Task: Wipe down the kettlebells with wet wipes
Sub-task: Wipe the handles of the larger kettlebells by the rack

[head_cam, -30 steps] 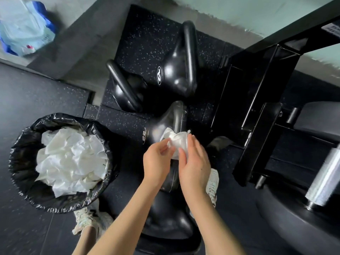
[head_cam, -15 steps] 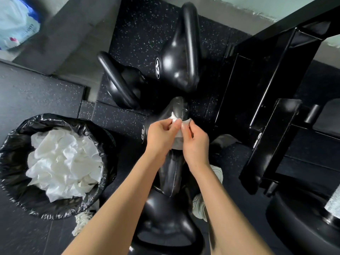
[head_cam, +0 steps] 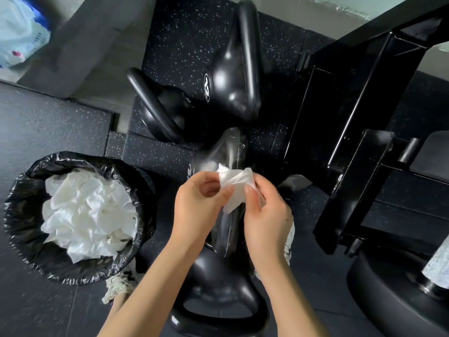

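Both hands are pinched onto one white wipe (head_cam: 234, 188), the left hand (head_cam: 199, 203) gripping its near edge between thumb and fingertips and the right hand (head_cam: 264, 210) doing the same on the other side. They seem to be pulling it apart or refolding it, probably to turn up a clean face before it goes back onto metal. The wipe is held in the air directly above the middle kettlebell (head_cam: 226, 156), not touching it as far as I can tell.

That kettlebell has a wet sheen along its handle, so I would guess it is the one being worked on. Two more kettlebells sit beyond it: the tall one (head_cam: 233, 79) marked 12 straight behind, and a lower one (head_cam: 165, 108) behind and to the left. A fourth (head_cam: 218, 288) stands on the near side, under the forearms.

The bin (head_cam: 80, 215), lined in black and heaped with used wipes, is just left of the middle kettlebell, within easy reach for dropping this one. The wipe packet (head_cam: 19, 32) lies well off beyond the bin.
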{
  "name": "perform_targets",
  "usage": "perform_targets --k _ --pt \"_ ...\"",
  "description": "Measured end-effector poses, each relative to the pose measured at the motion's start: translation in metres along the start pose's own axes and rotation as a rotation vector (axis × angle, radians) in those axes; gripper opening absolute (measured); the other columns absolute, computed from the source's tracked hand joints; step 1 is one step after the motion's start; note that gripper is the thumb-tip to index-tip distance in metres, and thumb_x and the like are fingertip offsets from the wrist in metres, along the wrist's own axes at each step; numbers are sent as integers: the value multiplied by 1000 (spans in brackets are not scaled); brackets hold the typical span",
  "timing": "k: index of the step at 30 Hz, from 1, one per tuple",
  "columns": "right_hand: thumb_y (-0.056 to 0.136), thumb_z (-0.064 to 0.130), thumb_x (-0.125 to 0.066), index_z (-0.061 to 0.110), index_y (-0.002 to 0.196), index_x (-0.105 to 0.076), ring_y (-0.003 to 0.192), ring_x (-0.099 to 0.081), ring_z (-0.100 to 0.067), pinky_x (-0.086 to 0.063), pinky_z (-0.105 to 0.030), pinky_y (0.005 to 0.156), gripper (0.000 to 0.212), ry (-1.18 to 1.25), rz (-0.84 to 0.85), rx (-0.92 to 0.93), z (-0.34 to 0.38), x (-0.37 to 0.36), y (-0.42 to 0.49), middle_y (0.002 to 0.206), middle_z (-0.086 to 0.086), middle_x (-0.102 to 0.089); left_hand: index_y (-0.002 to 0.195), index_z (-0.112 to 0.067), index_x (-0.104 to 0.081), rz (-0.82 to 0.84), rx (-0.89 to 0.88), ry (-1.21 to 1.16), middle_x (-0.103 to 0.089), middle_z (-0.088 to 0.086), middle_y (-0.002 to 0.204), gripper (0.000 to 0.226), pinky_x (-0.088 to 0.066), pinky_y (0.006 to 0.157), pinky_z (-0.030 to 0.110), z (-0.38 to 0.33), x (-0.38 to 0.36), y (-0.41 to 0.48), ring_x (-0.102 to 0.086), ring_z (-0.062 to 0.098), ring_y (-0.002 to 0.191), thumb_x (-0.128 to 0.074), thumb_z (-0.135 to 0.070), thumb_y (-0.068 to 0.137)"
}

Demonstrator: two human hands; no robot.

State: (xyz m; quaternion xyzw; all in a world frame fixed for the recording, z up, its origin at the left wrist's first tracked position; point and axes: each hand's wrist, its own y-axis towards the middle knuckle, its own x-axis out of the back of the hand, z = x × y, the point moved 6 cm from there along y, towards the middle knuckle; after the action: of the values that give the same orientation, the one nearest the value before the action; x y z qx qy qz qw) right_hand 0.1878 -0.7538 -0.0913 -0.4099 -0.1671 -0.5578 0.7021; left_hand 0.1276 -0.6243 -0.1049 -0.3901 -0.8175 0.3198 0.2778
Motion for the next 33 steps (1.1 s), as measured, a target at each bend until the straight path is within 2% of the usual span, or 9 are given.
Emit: perform_targets --k 2,5,8,12,15,19,24,30,33 --pt "93 21 -52 22 119 -53 89 -65 -9 -50 -25 78 27 123 147 -89 0 -1 0 95 10 -69 91 -15 -59 64 136 -217 -72 3 74 20 -56 66 29 7 1 -1 -67 14 69 -72 -6 78" --pt "93 35 -45 25 121 -53 102 -62 -9 -51 -36 88 31 206 304 -66 3 -5 0 109 9 -67 93 -8 -64 239 268 -429 -73 5 77 10 -58 69 26 9 -9 -1 -69 15 73 -63 -4 84" --pt "86 54 -46 32 123 -54 111 -57 -4 -49 -33 93 43 157 387 14 6 -6 -4 117 11 -63 82 -9 -73 417 266 -329 -74 7 81 16 -57 74 25 0 -20 -2 -71 17 78 -60 -1 85" --pt "88 40 -57 24 114 -66 103 -63 -6 -51 -35 90 32 152 378 50 0 -2 8 107 9 -70 79 -14 -75 602 365 -192 -72 5 85 28 -57 80 27 -3 -20 0 -67 14 83 -52 -2 89" --pt "90 27 -59 23 93 -72 87 -61 -3 -48 -28 81 13 130 242 88 -2 7 23 87 17 -65 104 -8 -70 484 379 -70 -68 5 96 20 -56 86 33 0 -13 8 -61 14 86 -56 -12 92" --pt "91 20 -55 31 63 -58 76 -47 -13 -34 -23 75 31 -23 56 124 5 -4 62 75 7 -51 123 -20 -60 150 159 194 -64 0 112 37 -50 96 41 9 -4 29 -59 14 104 -63 -28 87" --pt "95 11 -50 15 118 -65 93 -55 2 -36 3 74 27 144 118 38 5 -43 60 106 7 -67 140 -27 -42 227 49 225 -63 -6 113 67 -51 95 39 15 -22 35 -62 11 97 -72 -20 81" --pt "95 6 -51 12 118 -65 108 -59 -3 -43 -7 89 28 165 118 86 -8 -37 30 117 -7 -68 138 -26 -44 240 60 182 -66 1 115 70 -58 82 36 17 -21 40 -64 11 95 -76 -15 77" --pt "95 9 -45 6 107 -67 85 -65 -27 -51 -38 77 25 39 193 97 17 -51 79 91 -14 -70 137 -23 -45 250 81 124 -66 -4 105 68 -59 70 27 17 -21 42 -62 2 75 -74 -8 77"
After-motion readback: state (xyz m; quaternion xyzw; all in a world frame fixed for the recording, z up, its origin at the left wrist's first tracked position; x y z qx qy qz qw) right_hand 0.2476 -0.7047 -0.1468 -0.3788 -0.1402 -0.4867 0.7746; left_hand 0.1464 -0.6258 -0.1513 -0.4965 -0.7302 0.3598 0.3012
